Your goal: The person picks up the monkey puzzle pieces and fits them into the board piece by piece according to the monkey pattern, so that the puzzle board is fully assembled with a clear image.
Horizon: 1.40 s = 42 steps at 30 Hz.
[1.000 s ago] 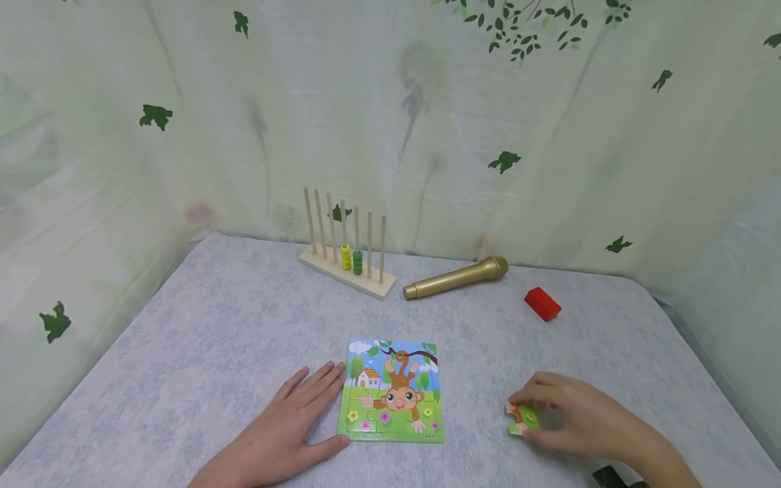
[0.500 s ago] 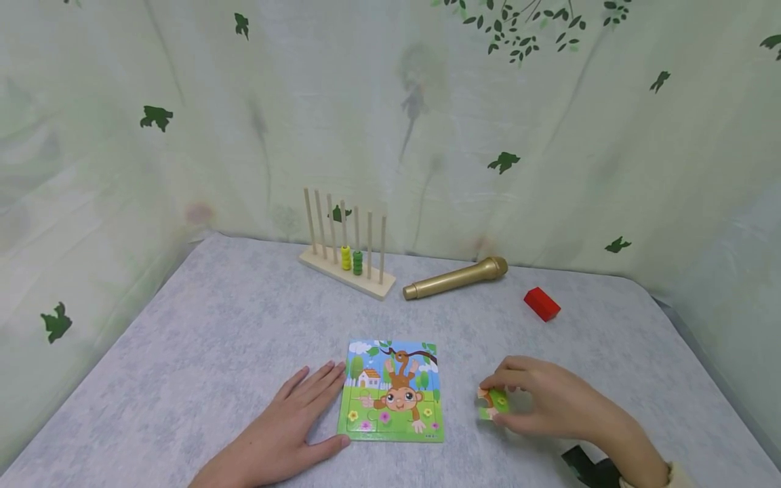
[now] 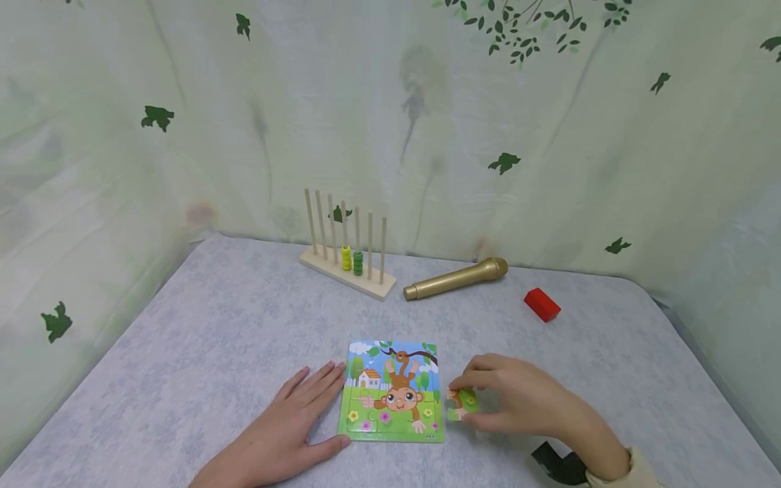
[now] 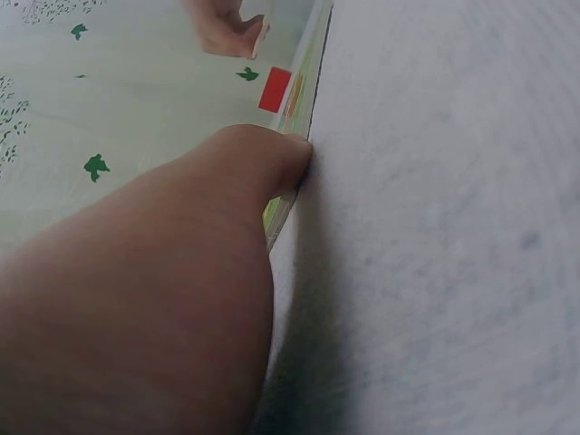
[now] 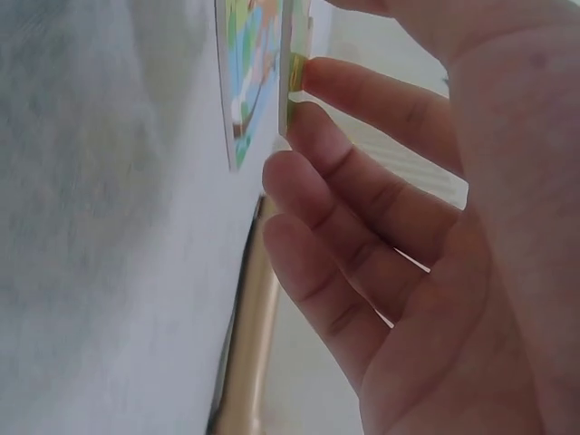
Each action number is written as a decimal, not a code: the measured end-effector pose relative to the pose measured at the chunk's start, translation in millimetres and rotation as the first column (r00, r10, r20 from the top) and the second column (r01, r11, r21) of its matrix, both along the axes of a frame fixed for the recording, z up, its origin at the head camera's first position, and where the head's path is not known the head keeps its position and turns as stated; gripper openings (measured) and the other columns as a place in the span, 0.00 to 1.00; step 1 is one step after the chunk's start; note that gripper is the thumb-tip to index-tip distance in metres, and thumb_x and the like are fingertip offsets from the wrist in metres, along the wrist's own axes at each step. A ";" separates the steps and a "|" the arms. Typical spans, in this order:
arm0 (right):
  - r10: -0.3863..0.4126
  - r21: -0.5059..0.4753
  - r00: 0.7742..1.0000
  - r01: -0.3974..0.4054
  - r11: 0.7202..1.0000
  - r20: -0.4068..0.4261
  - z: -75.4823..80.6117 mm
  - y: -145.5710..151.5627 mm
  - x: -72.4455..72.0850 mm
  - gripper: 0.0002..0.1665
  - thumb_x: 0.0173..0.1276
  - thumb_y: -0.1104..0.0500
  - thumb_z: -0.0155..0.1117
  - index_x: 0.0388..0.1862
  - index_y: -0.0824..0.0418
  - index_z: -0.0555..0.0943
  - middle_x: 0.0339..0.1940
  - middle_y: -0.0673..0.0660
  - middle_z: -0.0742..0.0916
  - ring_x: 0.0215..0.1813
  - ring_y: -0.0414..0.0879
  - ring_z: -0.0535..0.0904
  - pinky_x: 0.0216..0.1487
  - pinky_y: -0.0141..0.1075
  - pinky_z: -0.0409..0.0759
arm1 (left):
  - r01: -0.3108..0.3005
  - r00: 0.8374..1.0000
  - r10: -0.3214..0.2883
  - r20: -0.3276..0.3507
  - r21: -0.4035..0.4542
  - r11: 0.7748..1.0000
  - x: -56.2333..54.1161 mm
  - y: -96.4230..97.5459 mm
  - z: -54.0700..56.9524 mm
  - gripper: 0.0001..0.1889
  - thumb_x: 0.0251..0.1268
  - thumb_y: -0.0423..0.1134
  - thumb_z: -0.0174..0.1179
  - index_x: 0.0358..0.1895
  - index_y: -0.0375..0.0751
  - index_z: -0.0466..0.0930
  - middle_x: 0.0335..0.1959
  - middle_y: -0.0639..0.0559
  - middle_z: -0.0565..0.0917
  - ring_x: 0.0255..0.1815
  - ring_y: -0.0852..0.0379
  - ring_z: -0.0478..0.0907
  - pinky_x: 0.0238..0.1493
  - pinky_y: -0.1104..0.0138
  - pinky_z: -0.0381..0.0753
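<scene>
A square jigsaw puzzle (image 3: 399,379) with a monkey hanging from a branch lies on the table in the head view. My left hand (image 3: 302,423) rests flat at its left side, fingertips and thumb right at the edge. My right hand (image 3: 518,396) pinches a small green puzzle piece (image 3: 462,404) by its edges between thumb and fingers, just right of the puzzle's right edge. From the right wrist view, the piece (image 5: 292,72) shows nearly edge-on above the puzzle (image 5: 252,72), while the other fingers hang loosely curled. In the left wrist view, the left thumb (image 4: 290,159) touches the puzzle's edge.
Toward the back stands a wooden peg rack (image 3: 348,271) with yellow and green beads. Beside it lies a gold toy microphone (image 3: 454,279), and farther right a red block (image 3: 542,304). A patterned curtain (image 3: 390,122) hangs behind the table (image 3: 232,325).
My right hand has carried the puzzle piece leftward, from well right of the puzzle to beside its right edge. The left hand and the puzzle have stayed in place.
</scene>
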State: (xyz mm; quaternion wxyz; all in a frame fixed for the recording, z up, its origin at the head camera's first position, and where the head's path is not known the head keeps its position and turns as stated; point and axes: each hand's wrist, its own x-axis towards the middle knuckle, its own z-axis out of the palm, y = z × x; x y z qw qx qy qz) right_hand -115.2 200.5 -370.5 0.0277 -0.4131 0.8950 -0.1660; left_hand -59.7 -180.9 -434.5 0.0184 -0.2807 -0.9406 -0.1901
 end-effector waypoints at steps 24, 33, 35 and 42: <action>0.042 0.046 0.996 -0.038 0.998 -0.079 -24.9 -43.6 8.7 0.18 0.67 0.41 0.72 0.54 0.41 0.89 0.43 0.40 0.83 0.42 0.31 0.74 0.40 0.26 0.78 | -0.003 1.000 0.002 0.025 0.004 1.000 -0.8 1.6 1.9 0.46 0.71 0.73 0.49 0.80 0.42 0.62 0.83 0.53 0.61 0.83 0.50 0.57 0.77 0.77 0.22; 0.040 0.035 0.992 -0.036 0.999 -0.121 -29.6 -48.4 9.4 0.18 0.68 0.40 0.71 0.53 0.42 0.89 0.42 0.40 0.83 0.40 0.31 0.72 0.36 0.23 0.74 | 0.001 1.000 -0.001 0.004 -0.002 1.000 -0.6 1.1 2.9 0.46 0.72 0.72 0.50 0.80 0.41 0.63 0.82 0.53 0.62 0.83 0.50 0.57 0.78 0.77 0.23; 0.038 0.027 0.992 -0.035 0.999 -0.121 -30.4 -48.6 9.4 0.17 0.69 0.40 0.70 0.53 0.42 0.89 0.42 0.40 0.83 0.41 0.31 0.73 0.36 0.22 0.74 | 0.000 1.000 0.000 0.008 -0.002 1.000 -0.6 1.0 2.7 0.46 0.72 0.73 0.50 0.80 0.41 0.63 0.82 0.53 0.61 0.83 0.50 0.57 0.78 0.77 0.22; 0.038 0.031 0.995 -0.036 0.999 -0.097 -31.4 -48.1 10.6 0.19 0.71 0.38 0.68 0.56 0.41 0.89 0.45 0.40 0.83 0.41 0.31 0.72 0.36 0.22 0.73 | -0.004 1.000 0.004 0.019 0.003 1.000 -0.4 0.9 1.8 0.46 0.72 0.73 0.49 0.80 0.41 0.62 0.83 0.53 0.61 0.83 0.50 0.57 0.78 0.77 0.22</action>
